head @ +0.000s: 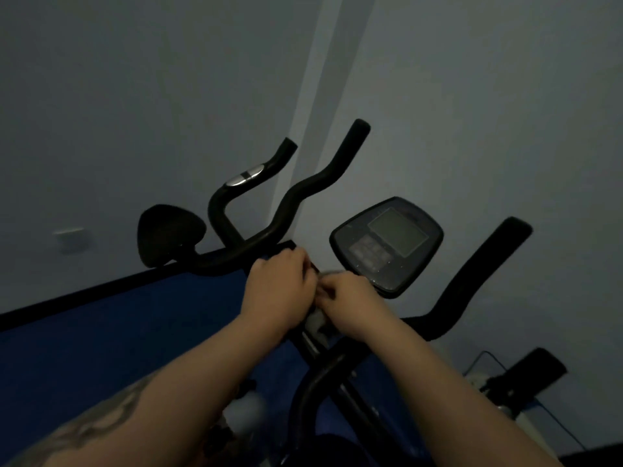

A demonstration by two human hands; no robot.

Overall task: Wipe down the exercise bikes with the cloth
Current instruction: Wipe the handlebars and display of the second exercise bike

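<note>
**Both hands meeting at the bike's centre post, cloth bunched between them**

Your left hand (279, 291) and right hand (350, 303) are sitting knuckle to knuckle, just below the console (387, 244) of the near exercise bike (323, 375). Fingers on both are curling inward. A pale grey cloth (317, 320) is showing in the gap between the hands and just under them, against the black post. Your right hand is pinching the cloth. Your left hand's fingers are curling at the same spot, but I cannot tell whether they are gripping the cloth or the post: fingertips are hidden and the frame is dark.

The console is tilting toward you, screen grey, buttons blurred. The near bike's right handlebar (478, 281) is rising up and to the right, well apart from your hands. Behind your left hand, a second bike's handlebars (293, 197) are curving upward, with a silver sensor patch (245, 176) on the left bar. A black pad (168, 235) is sitting to their left. A blue panel with a black edge (118, 318) is running diagonally behind both forearms. The grey wall (135, 96) is filling the upper frame.
</note>
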